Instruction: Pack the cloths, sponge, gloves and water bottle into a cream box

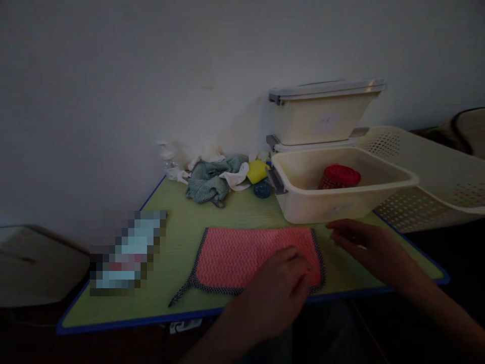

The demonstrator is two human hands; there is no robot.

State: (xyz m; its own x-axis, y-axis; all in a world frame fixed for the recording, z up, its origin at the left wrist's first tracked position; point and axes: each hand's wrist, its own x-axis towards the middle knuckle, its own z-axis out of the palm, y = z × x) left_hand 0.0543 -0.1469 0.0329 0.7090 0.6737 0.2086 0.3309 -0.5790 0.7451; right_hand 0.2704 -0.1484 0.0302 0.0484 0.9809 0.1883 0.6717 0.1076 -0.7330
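Note:
A pink knitted cloth (242,255) with a dark checked border lies folded flat on the green table (182,237), a loop tail trailing at its front left. My left hand (278,288) rests on the cloth's front right part, fingers curled downward onto it. My right hand (359,240) hovers just beyond the cloth's right edge, fingers stretched out flat and holding nothing, close to the front of the cream tub (303,202).
The cream tub holds a red ribbed container (338,177); lidded boxes (322,111) stack behind it and a perforated basket (428,172) lies to the right. A green-and-white cloth pile (212,179), yellow sponge (256,171) and blue ball (262,189) sit by the wall. A blurred packet (127,253) lies left.

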